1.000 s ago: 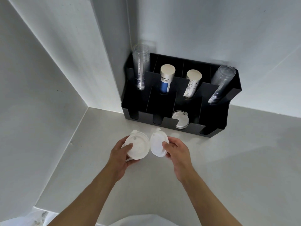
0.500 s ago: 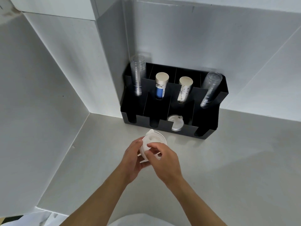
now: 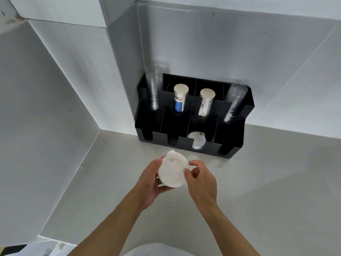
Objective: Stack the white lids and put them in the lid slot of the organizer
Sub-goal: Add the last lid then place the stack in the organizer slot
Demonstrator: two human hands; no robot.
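A stack of white lids [image 3: 172,171] is held above the grey counter, a short way in front of the black organizer [image 3: 234,150]. My left hand [image 3: 149,180] cups the stack from the left and below. My right hand [image 3: 200,179] pinches the right rim with thumb and forefinger. The top lid faces the camera and shows a small hole near its upper edge. Another white lid [image 3: 196,142] leans in the organizer's third front slot from the left.
The organizer stands in the corner against the grey walls. Its back row holds two stacks of clear cups [image 3: 154,87] [image 3: 234,103] and two stacks of paper cups [image 3: 180,100] [image 3: 205,103]. The grey counter [image 3: 267,182] stretches to the right.
One second ago each hand held a separate lid side by side. The lids have come together into one stack, now turned with its top face toward the camera.
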